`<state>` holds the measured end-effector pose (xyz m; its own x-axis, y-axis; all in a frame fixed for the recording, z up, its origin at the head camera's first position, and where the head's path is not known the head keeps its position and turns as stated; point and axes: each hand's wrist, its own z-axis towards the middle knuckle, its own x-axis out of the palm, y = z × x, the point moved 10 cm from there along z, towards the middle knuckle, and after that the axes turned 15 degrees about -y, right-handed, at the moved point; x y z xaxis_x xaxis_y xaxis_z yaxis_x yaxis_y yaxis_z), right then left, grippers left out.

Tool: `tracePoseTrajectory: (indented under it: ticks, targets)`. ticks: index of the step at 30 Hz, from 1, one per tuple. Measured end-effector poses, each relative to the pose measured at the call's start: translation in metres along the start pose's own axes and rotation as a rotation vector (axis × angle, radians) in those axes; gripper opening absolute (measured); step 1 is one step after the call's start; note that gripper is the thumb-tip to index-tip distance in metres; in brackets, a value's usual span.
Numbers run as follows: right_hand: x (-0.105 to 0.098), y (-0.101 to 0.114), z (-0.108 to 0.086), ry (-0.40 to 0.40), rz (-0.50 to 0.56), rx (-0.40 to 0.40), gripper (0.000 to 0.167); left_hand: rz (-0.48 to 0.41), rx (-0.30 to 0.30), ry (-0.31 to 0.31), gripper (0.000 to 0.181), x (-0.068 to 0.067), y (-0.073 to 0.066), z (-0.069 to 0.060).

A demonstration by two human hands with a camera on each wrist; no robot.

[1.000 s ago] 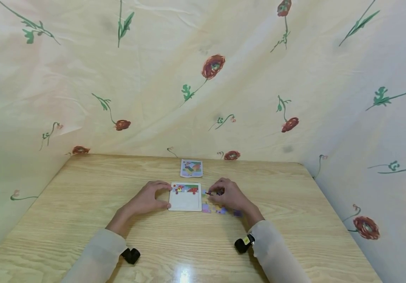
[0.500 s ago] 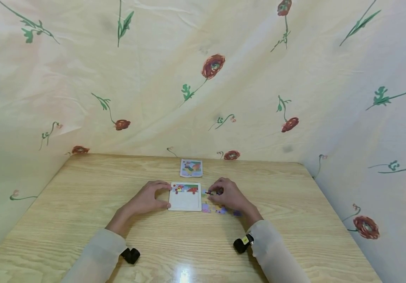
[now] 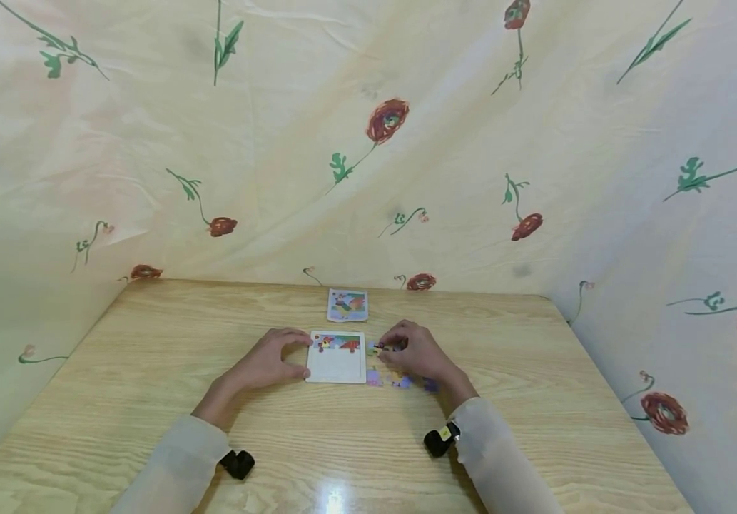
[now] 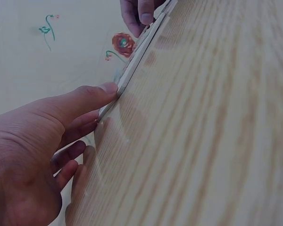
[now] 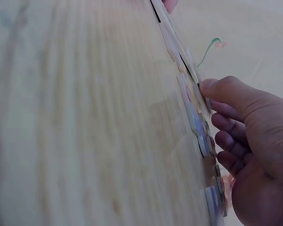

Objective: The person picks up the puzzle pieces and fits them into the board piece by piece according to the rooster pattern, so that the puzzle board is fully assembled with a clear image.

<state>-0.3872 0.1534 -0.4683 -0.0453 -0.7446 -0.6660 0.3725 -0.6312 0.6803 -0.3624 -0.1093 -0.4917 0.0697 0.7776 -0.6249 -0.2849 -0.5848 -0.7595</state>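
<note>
A cream cloth backdrop printed with red poppies [image 3: 278, 143] stands behind a pale wood-grain desk [image 3: 317, 435]. The person's bare left hand [image 3: 272, 359] grips the left edge of a square white puzzle tray [image 3: 336, 368], thumb near its close corner and fingers near its far one. The bare right hand [image 3: 417, 351] pinches a small dark-patterned puzzle piece [image 3: 379, 348] between thumb and finger, just right of the tray and outside it. Beyond the tray, apart from it, lies a square printed picture card [image 3: 347, 305]. Inside the tray, only the far strip of colourful joined pieces [image 3: 336, 343] is laid; the larger, nearer part is bare white, so most of the picture appears left to fill. Loose lilac-and-orange cardboard pieces [image 3: 399, 379] lie to the right, partly hidden by the right hand; their number cannot be told.
</note>
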Motion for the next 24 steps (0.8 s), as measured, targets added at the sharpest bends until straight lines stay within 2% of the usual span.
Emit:
tracePoseTrajectory:
  ticks: [8, 16, 24]
  targets:
    - [0.004, 0.010, 0.005, -0.003, -0.029, -0.028, 0.017, -0.006, -0.004, 0.000, 0.057, -0.001, -0.002, 0.000]
    - [0.019, 0.019, 0.008, 0.041, 0.029, 0.003, 0.017, -0.002, 0.002, -0.009, 0.056, 0.000, -0.003, -0.001]
    - [0.034, 0.034, 0.009, 0.065, 0.040, -0.040, 0.015, -0.001, 0.007, -0.014, 0.056, 0.000, -0.003, 0.000]
